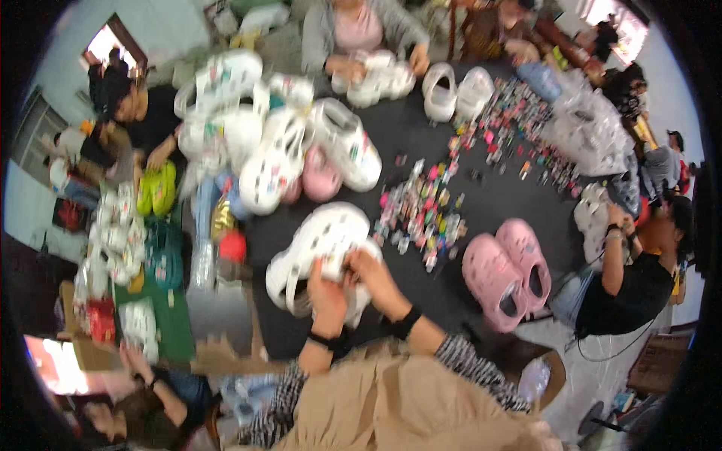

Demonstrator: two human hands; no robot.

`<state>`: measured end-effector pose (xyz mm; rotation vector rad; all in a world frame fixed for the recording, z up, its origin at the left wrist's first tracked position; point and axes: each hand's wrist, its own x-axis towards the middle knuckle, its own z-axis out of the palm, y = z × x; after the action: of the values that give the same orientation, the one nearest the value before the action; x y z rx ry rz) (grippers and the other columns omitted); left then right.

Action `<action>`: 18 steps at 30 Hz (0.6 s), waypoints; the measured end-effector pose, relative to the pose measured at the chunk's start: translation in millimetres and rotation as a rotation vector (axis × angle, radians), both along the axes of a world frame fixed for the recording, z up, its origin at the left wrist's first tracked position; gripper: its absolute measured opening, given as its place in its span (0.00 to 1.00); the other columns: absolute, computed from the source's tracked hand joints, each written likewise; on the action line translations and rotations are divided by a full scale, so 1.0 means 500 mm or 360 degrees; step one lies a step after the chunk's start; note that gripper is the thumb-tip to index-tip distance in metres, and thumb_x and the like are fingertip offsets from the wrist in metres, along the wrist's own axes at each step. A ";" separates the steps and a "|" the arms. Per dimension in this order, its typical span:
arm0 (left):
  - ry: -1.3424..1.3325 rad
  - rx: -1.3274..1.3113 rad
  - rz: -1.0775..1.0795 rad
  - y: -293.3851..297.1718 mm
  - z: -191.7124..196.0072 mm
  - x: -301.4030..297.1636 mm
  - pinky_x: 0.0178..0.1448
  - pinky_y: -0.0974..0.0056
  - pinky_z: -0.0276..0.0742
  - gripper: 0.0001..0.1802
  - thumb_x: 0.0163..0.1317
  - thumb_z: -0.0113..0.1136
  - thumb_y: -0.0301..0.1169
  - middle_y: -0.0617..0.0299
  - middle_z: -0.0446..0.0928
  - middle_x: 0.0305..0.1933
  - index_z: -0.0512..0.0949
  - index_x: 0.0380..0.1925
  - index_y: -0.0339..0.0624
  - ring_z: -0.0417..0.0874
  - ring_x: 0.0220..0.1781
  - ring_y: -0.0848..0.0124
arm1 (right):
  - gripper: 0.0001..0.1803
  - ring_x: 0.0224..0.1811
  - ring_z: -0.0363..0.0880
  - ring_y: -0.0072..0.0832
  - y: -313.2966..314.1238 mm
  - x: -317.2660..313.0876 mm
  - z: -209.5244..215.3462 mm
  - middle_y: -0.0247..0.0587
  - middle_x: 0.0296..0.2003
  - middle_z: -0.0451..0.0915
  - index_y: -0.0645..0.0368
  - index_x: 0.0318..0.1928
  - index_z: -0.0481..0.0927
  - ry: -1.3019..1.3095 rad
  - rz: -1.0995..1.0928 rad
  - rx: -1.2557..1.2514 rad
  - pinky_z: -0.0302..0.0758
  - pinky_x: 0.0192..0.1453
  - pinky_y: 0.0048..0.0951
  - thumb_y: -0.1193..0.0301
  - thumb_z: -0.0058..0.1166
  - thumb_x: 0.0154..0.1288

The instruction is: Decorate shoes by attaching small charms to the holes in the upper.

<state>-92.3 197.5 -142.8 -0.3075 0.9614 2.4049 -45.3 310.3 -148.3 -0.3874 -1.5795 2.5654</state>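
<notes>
White clog [323,233] lies tilted near the table's close edge, right in front of our body, probably so that we can work on it without stretching. Our left hand [328,304] is at its near side with the fingers drawn in against the shell, which seems meant to steady it. Our right hand [376,284] comes in from the other side, fingers bent and narrow, its tips almost meeting the left's; blur and overlap hide whether a small piece is pinched between them, so we cannot tell. More white shows below our hands, perhaps a second clog, mostly covered. Just beyond, to the right, a pile of small colourful charms [421,214] sits on the black tabletop [489,199], likely put there for an easy pick, with a looser, wider spread of charms [519,124] farther off. We judge that the pink clogs [505,274] stand side by side at our right to leave the middle free for our hands, and that the stack of white clogs [274,146] is heaped at the left to save room. Across from us, a co-worker [361,30] holds other white clogs [380,83] in close.
</notes>
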 end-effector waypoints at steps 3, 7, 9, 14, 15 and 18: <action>-0.0077 -0.0087 0.0204 0.023 0.061 0.014 0.34 0.68 0.69 0.21 0.69 0.41 0.50 0.64 0.78 0.43 0.73 0.46 0.47 0.76 0.36 0.72 | 0.14 0.30 0.74 0.20 -0.008 -0.005 0.072 0.31 0.30 0.73 0.56 0.36 0.72 -0.0323 -0.0093 -0.0132 0.72 0.33 0.23 0.59 0.42 0.72; -0.0036 -0.0099 0.0145 0.016 0.045 0.030 0.35 0.68 0.66 0.18 0.69 0.45 0.47 0.68 0.77 0.42 0.73 0.47 0.47 0.75 0.38 0.75 | 0.19 0.27 0.70 0.18 -0.032 -0.005 0.069 0.32 0.28 0.72 0.58 0.35 0.71 -0.0457 -0.0118 0.0019 0.70 0.30 0.20 0.53 0.47 0.70; 0.0052 -0.0366 0.0197 0.024 0.045 0.055 0.34 0.72 0.65 0.17 0.70 0.44 0.45 0.68 0.75 0.40 0.74 0.44 0.45 0.73 0.38 0.79 | 0.23 0.25 0.69 0.18 -0.044 -0.002 0.062 0.33 0.26 0.71 0.62 0.33 0.69 -0.0534 -0.0124 0.0177 0.69 0.29 0.19 0.52 0.53 0.66; 0.0246 -0.0460 0.0186 0.025 0.032 0.071 0.32 0.74 0.65 0.18 0.71 0.43 0.45 0.70 0.73 0.32 0.75 0.38 0.43 0.71 0.31 0.80 | 0.21 0.26 0.68 0.21 -0.053 0.019 0.002 0.38 0.24 0.73 0.65 0.31 0.68 -0.0282 -0.0297 0.0682 0.69 0.28 0.27 0.58 0.57 0.64; 0.0133 -0.0411 0.0287 0.028 0.052 0.064 0.31 0.73 0.65 0.19 0.71 0.43 0.45 0.69 0.74 0.31 0.75 0.38 0.42 0.71 0.30 0.80 | 0.18 0.26 0.68 0.20 -0.058 0.021 0.012 0.38 0.25 0.73 0.64 0.32 0.69 -0.0193 -0.0276 0.0603 0.70 0.30 0.27 0.61 0.55 0.65; 0.0133 -0.0435 0.0188 -0.011 0.034 0.042 0.49 0.65 0.72 0.23 0.71 0.43 0.46 0.58 0.75 0.53 0.70 0.54 0.39 0.77 0.51 0.68 | 0.09 0.28 0.68 0.19 -0.077 0.011 0.019 0.36 0.27 0.72 0.63 0.34 0.71 0.0099 -0.0270 0.0695 0.69 0.33 0.24 0.69 0.51 0.66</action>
<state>-71.3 192.2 -126.0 -0.3742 1.3483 2.4067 -39.7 271.9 -138.7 -0.3708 -1.9234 2.0148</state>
